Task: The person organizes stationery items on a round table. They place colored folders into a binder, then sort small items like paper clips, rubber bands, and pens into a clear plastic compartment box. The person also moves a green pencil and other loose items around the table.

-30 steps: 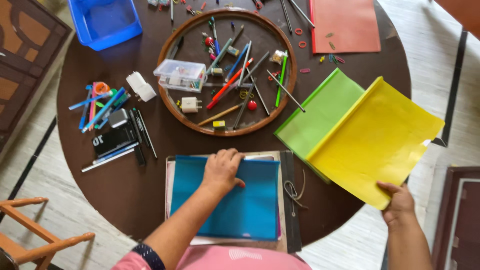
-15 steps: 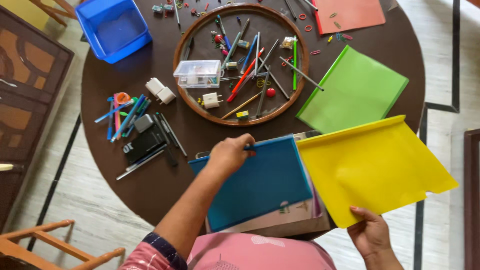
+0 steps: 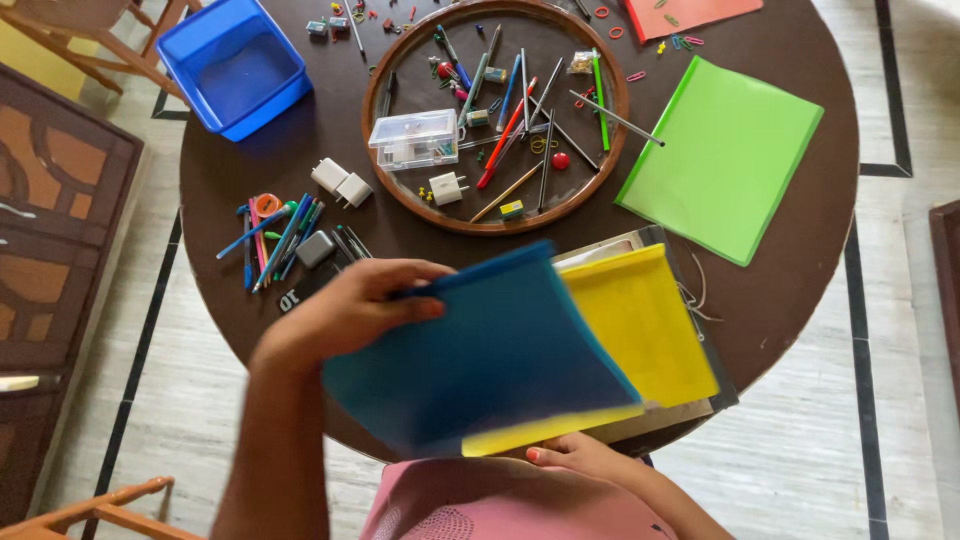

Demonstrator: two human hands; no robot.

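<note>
Since half a sec ago the yellow folder (image 3: 640, 330) has slid in under the blue folder (image 3: 490, 350), and the blue one is lifted higher, toward the camera; green folder (image 3: 725, 155) now lies flat on its own at right.

L to R: 1 blue plastic bin (image 3: 235, 62) at top-left edge of the round brown table (image 3: 300, 215). Below it a heap of pens and markers (image 3: 270, 235), too tangled to count, w/ 1 small grey block and a dark flat case just beside. 2 white plug adapters (image 3: 342, 182) side by side, touching.

Left hand (image 3: 345, 310) grips the top-left edge of the blue folder: thumb on top, fingers curled under, pinching the sheet; blurred by motion. Blue folder is tilted up off the table, covering most of the yellow one.

1 round wooden-rimmed tray (image 3: 390, 190) mid-table holds 1 clear plastic box (image 3: 415, 140), 1 white plug, 1 red ball-like bit, plus many pens/pencils/rods, count unclear.

Right hand (image 3: 580, 458) sits at the near edge under the folders; 1 fingertip w/ red nail shows touching the yellow edge, rest hidden, so can't tell how its fingers are set. Yellow folder rests on a grey board (image 3: 700, 275) w/ string at its right side.

Right: 1 green folder flat on table, well apart from the hands. 1 red folder (image 3: 690, 12) at top, cut by frame, w/ a few loose clips and rubber bands near.

Folders total: 4 – blue, yellow, green, red.
</note>
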